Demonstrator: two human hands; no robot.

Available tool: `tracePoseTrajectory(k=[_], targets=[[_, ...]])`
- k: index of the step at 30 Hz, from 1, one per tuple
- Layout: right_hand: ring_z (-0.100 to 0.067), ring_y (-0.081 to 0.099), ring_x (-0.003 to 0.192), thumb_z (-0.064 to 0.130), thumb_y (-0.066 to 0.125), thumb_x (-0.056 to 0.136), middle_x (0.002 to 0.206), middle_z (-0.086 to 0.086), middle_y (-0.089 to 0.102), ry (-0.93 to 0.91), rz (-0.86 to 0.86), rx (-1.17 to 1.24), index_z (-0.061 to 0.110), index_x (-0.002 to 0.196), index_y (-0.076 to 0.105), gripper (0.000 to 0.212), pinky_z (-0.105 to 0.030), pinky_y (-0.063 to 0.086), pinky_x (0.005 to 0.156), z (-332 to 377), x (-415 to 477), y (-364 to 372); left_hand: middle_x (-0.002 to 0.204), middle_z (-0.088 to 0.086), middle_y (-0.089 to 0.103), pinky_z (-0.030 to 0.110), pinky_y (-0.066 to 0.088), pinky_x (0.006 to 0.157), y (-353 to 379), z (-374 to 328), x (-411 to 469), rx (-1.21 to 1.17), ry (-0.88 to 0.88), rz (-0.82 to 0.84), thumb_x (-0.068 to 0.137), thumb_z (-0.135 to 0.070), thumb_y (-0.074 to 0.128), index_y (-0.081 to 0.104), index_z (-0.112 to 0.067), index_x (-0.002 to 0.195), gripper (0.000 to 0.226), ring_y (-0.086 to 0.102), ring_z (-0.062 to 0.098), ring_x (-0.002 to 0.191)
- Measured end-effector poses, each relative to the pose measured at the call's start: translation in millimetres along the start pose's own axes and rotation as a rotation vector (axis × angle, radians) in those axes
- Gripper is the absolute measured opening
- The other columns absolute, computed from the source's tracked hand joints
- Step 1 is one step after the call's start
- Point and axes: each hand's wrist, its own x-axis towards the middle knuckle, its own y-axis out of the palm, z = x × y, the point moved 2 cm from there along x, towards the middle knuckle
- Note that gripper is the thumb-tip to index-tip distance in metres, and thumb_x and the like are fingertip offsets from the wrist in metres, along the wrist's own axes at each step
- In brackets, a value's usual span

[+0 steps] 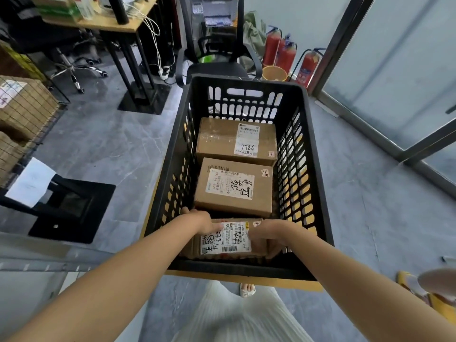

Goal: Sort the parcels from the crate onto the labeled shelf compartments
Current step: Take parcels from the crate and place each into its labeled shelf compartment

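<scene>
"Cardboard boxes (22, 107) fill the wire rack (53, 112) on your far left, well apart from the crate. I can't read any compartment labels there."

"Agreed. Closer in, your left hand (197, 219) curls its fingers over the far left corner of the near parcel (224, 239), with the thumb lying on the label."

"That parcel sits inside the black crate (234, 271), against its near wall. You probably take it by both ends so it lifts level past the rim."

"Your right hand (269, 230) clamps the right end, fingers down the side and mostly hidden. Two more wait beyond: the middle parcel (234, 186) just beside yours, and the far parcel (237, 140) by the far wall."

"You likely take the nearest first because it's the easiest to reach. Read its label before you turn toward the shelves."
</scene>
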Motion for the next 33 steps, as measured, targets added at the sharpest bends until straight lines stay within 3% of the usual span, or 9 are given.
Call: tracePoseTrajectory(k=[5,12,16,19,21,24,28,30,33], targets=[[-0.028,0.062,0.112,0.027,0.056,0.098,0.137,-0.012,0.054,-0.086,-0.047,0.079,0.015,0.143,0.041,0.05,-0.034,0.061,0.082,-6,-16,1,0.153,0.017,0.029,0.044,0.028,0.114,-8,3,-3,-0.226,0.049,-0.045,0.083,-0.076,0.043,0.033,-0.006,0.147,0.095,0.022,0.037,0.142],[-0.014,0.061,0.082,0.032,0.052,0.094,0.113,-0.008,0.057,-0.343,-0.471,0.078,0.004,0.127,0.05,0.043,-0.028,0.056,0.071,0,-45,-27,0.147,0.01,0.044,0.039,0.039,0.108,-51,-15,-40,-0.296,0.25,-0.053,0.083,-0.079,0.037,0.041,-0.01,0.144,0.092,0.046,0.028,0.13],[-0.026,0.058,0.108,0.039,0.052,0.093,0.128,-0.009,0.046,-0.429,-0.633,0.148,0.012,0.132,0.05,0.048,-0.043,0.056,0.089,9,-61,-51,0.148,0.009,0.043,0.035,0.041,0.102,-86,-8,-57,-0.403,0.275,-0.156,0.088,-0.07,0.044,0.044,-0.011,0.142,0.08,0.046,0.026,0.13],[-0.026,0.049,0.117,0.033,0.06,0.089,0.119,0.0,0.041,-0.59,-0.78,0.374,0.027,0.129,0.056,0.041,-0.044,0.055,0.091,12,-71,-65,0.119,0.002,0.063,0.036,0.049,0.089,-95,-3,-58,-0.583,0.352,-0.245,0.086,-0.058,0.059,0.058,-0.02,0.116,0.048,0.061,0.017,0.102],[-0.023,0.051,0.115,0.027,0.066,0.087,0.115,0.002,0.043,-0.731,-0.792,0.568,0.036,0.119,0.062,0.034,-0.037,0.056,0.088,14,-75,-69,0.11,-0.003,0.061,0.04,0.052,0.088,-94,-1,-56,-0.683,0.353,-0.358,0.084,-0.056,0.062,0.054,-0.026,0.111,0.041,0.061,0.017,0.098],[-0.008,0.055,0.102,0.022,0.069,0.088,0.117,0.002,0.045,-0.789,-0.77,0.698,0.037,0.12,0.061,0.036,-0.011,0.049,0.061,19,-67,-65,0.117,0.0,0.059,0.045,0.052,0.091,-86,-1,-50,-0.825,0.286,-0.481,0.083,-0.056,0.063,0.053,-0.027,0.117,0.046,0.056,0.026,0.112],[-0.001,0.056,0.092,0.015,0.069,0.089,0.13,0.0,0.05,-0.749,-0.685,0.841,0.032,0.136,0.052,0.053,-0.012,0.05,0.055,30,-43,-60,0.115,-0.001,0.062,0.045,0.048,0.094,-81,-6,-42,-0.749,0.227,-0.497,0.085,-0.055,0.06,0.051,-0.026,0.122,0.047,0.054,0.029,0.114],[-0.005,0.058,0.101,0.014,0.072,0.087,0.139,-0.003,0.047,-0.708,-0.672,0.868,0.027,0.143,0.042,0.065,-0.016,0.056,0.067,33,-35,-60,0.114,-0.003,0.064,0.044,0.048,0.095,-80,-7,-39,-0.685,0.23,-0.44,0.086,-0.054,0.06,0.05,-0.026,0.125,0.049,0.055,0.027,0.113],[-0.022,0.054,0.123,0.022,0.075,0.084,0.145,-0.007,0.045,-0.565,-0.659,0.861,0.02,0.148,0.034,0.076,-0.041,0.052,0.097,35,-26,-57,0.119,-0.003,0.062,0.044,0.047,0.096,-77,-2,-35,-0.696,0.236,-0.385,0.084,-0.059,0.06,0.049,-0.029,0.129,0.055,0.053,0.027,0.116]])
